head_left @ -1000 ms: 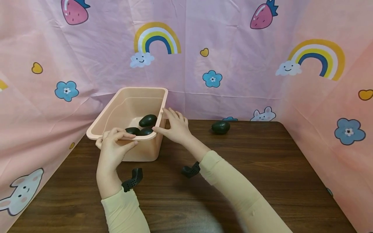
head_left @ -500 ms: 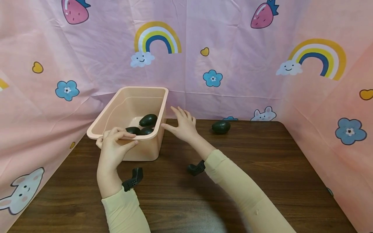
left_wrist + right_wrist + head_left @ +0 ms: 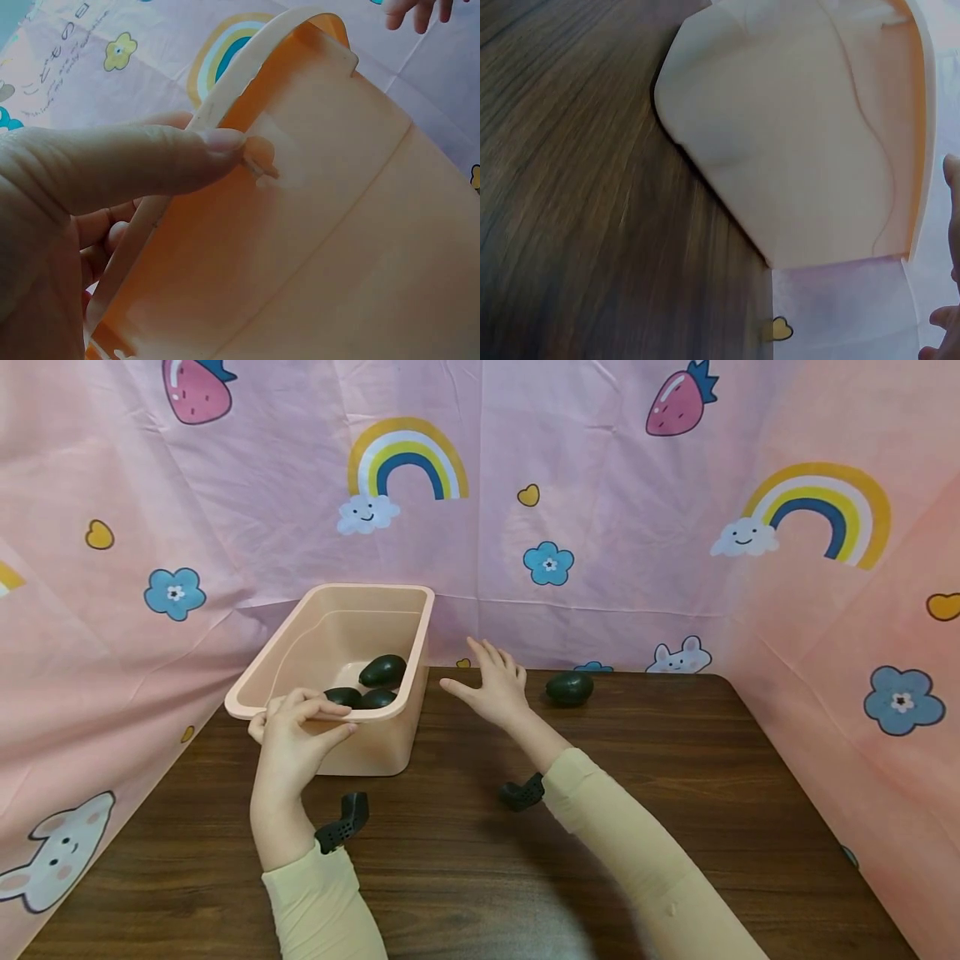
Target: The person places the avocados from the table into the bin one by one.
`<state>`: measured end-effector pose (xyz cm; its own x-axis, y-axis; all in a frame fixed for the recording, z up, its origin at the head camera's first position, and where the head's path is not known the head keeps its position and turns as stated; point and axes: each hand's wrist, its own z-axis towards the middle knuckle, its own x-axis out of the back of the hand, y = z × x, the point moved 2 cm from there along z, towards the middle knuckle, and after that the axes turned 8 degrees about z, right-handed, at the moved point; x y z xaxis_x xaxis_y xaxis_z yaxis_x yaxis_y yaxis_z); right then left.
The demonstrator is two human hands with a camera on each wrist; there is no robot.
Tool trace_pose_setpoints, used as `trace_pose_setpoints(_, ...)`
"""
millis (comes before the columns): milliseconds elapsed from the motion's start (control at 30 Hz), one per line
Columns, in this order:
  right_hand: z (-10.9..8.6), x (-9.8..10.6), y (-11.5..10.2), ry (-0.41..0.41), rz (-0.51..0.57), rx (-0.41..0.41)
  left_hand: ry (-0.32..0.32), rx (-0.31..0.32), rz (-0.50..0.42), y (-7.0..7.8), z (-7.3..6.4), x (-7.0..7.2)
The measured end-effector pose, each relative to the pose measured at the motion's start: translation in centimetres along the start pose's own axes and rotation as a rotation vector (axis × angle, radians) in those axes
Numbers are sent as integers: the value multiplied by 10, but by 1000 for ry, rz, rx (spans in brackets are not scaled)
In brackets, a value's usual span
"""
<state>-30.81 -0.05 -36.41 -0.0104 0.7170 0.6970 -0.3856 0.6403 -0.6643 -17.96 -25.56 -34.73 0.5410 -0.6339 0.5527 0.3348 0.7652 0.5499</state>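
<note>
A peach plastic bin [image 3: 330,635] stands at the left of the table in the head view, with three dark green avocados [image 3: 382,671] showing inside. My left hand [image 3: 288,743] grips its front rim, thumb outside and fingers over the edge; the left wrist view shows the thumb pressed under the lip of the bin [image 3: 322,202]. To the right of the bin, my right hand [image 3: 491,689] hangs in the air with spread fingers and holds nothing. Another dark green avocado [image 3: 569,688] lies on the table just beyond that hand. The right wrist view shows the bin's side wall [image 3: 780,135] and only some fingertips.
A dark wooden table [image 3: 675,810] lies beneath everything. Patterned pink and lilac cloth [image 3: 600,527] hangs along the back and both sides, close behind the bin. Each wrist carries a small black camera mount [image 3: 343,822].
My right hand has let go of the bin's right rim and moved right, toward the avocado on the table. The left hand keeps its hold and the bin stays in place.
</note>
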Motion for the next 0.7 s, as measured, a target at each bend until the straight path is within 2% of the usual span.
trace_pose_setpoints(700,-3,13,46,82,7,-91,-3,9,2,0,0,0)
